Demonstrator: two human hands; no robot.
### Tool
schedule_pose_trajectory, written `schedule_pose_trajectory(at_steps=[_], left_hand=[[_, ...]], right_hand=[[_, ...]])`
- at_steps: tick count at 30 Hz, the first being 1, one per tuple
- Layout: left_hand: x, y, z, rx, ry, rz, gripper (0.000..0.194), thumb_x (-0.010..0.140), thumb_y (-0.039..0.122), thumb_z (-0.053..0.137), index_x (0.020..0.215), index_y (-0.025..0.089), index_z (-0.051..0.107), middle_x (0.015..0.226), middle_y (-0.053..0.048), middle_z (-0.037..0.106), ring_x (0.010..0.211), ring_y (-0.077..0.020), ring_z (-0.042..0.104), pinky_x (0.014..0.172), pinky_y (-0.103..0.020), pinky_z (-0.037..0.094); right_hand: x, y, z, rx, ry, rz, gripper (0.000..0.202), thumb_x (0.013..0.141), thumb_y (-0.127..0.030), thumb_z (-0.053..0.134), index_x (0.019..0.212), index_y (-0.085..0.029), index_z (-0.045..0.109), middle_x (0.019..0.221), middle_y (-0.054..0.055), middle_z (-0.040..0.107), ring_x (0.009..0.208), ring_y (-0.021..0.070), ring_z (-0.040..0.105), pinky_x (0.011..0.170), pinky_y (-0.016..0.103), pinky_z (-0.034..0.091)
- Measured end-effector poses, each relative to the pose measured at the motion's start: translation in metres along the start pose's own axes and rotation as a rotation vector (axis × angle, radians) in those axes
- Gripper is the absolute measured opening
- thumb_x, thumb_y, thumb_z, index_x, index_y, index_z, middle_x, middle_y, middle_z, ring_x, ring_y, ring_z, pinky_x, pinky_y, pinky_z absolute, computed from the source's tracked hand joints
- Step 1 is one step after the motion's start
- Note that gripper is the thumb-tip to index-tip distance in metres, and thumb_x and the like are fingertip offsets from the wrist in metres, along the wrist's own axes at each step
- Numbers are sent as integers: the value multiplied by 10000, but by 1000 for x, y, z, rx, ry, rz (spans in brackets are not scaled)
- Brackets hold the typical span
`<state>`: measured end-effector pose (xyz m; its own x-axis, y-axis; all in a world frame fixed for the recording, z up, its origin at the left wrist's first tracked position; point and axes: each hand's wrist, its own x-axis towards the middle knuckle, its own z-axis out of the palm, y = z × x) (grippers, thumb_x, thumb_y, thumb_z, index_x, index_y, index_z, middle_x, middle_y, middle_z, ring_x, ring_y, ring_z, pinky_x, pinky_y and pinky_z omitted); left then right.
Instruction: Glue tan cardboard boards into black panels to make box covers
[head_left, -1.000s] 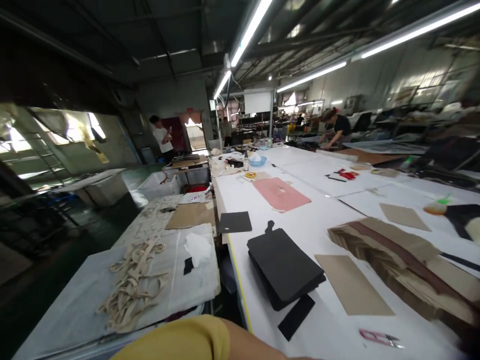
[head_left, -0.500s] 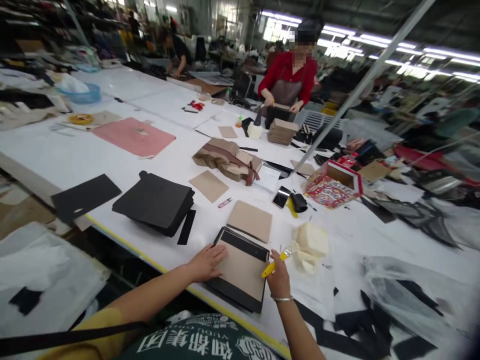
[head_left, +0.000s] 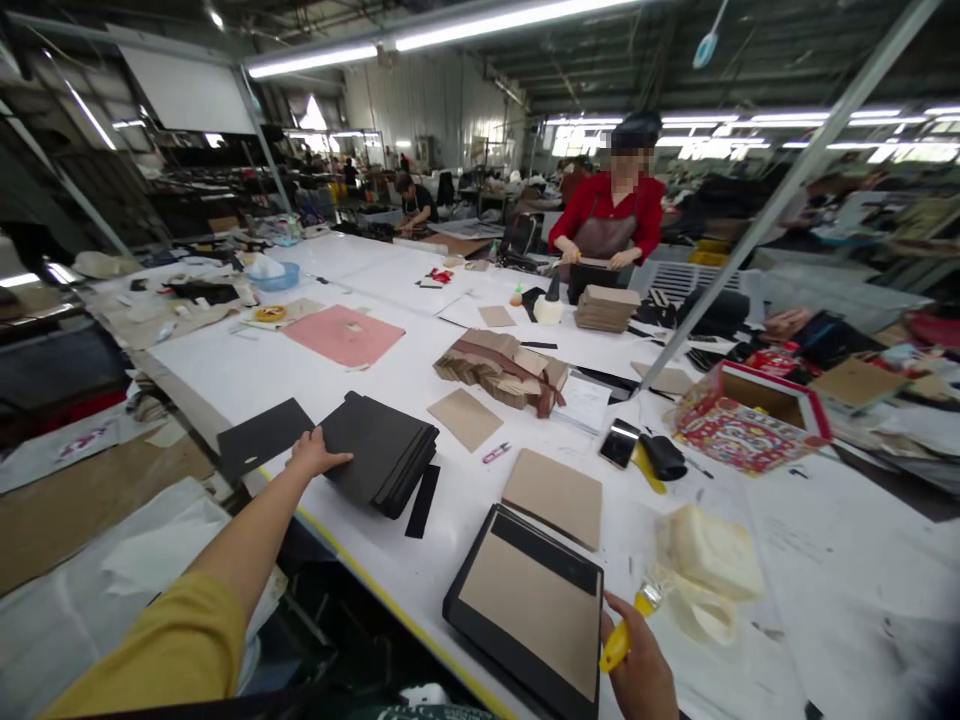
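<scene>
My left hand reaches to the left edge of a stack of black sheets, thumb stretched over the top sheet. Its fingers are spread, though some of them are partly hidden. In my right hand is a paintbrush with a yellow handle, its bristles pointing away from me. That hand is beside the right edge of a pile of black-edged panels; the top one carries a beige board and a black strip. Behind this pile lies a beige board stack. A pale yellow block-shaped container stands near the brush.
A black strip and thread snips lie between the piles. Further back are a tied bundle of beige boards, a phone and a patterned box. A metal pole rises at right. Across the table a co-worker handles boards.
My left hand has left the beige-topped panel and moved left to the black stack. My right hand still holds the paintbrush beside the panels. The view has tilted up and turned left.
</scene>
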<state>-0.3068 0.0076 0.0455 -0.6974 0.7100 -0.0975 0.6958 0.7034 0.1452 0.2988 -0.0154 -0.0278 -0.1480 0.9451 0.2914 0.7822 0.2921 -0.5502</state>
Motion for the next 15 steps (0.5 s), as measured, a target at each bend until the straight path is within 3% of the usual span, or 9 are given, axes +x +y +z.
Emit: schedule_pose_trajectory(at_steps=[3, 5, 7, 10, 13, 15], left_hand=[[7, -12, -6, 27, -21, -10, 1015, 479, 657, 608, 1279, 104, 317, 1333, -253, 307, 1210, -411, 305, 883, -470, 346], [10, -14, -15, 25, -56, -19, 953, 473, 614, 630, 1241, 111, 373, 1275, -246, 387, 1162, -401, 379, 851, -460, 378], [12, -14, -26, 22, -51, -33, 828, 504, 550, 633, 1178, 107, 444, 1184, -236, 476, 1074, -394, 466, 802, -459, 410], [10, -13, -44, -69, 60, -2, 517, 572, 424, 606, 979, 107, 570, 1033, -200, 576, 981, -382, 533, 759, -442, 439], [-4, -11, -63, -513, 108, 33, 289, 595, 369, 605, 779, 147, 599, 796, -99, 639, 813, -292, 606, 679, -349, 481], [-25, -5, -73, -969, 40, 26, 268, 578, 356, 646, 765, 173, 584, 686, -25, 631, 657, -201, 609, 591, -280, 493]], right_hand=[[5, -6, -1, 22, 0, -39, 322, 827, -405, 419, 1057, -203, 519, 1030, 82, 610, 909, 237, 605, 796, 402, 507], [8, -10, -1, 31, 3, -62, 327, 833, -392, 419, 1065, -183, 519, 1035, 91, 610, 936, 233, 598, 829, 404, 495], [9, -13, -1, 28, 24, -85, 323, 838, -377, 425, 1074, -175, 516, 1039, 96, 612, 948, 228, 596, 836, 397, 496], [10, -13, 2, 34, 78, -144, 306, 840, -355, 443, 1078, -176, 513, 1033, 97, 619, 941, 221, 604, 813, 374, 516], [11, -10, 5, 69, 131, -189, 273, 829, -345, 477, 1039, -179, 530, 994, 94, 638, 906, 218, 622, 787, 348, 531], [13, -13, 4, 114, 151, -171, 267, 821, -351, 494, 1021, -180, 541, 977, 95, 645, 882, 216, 632, 779, 333, 534]])
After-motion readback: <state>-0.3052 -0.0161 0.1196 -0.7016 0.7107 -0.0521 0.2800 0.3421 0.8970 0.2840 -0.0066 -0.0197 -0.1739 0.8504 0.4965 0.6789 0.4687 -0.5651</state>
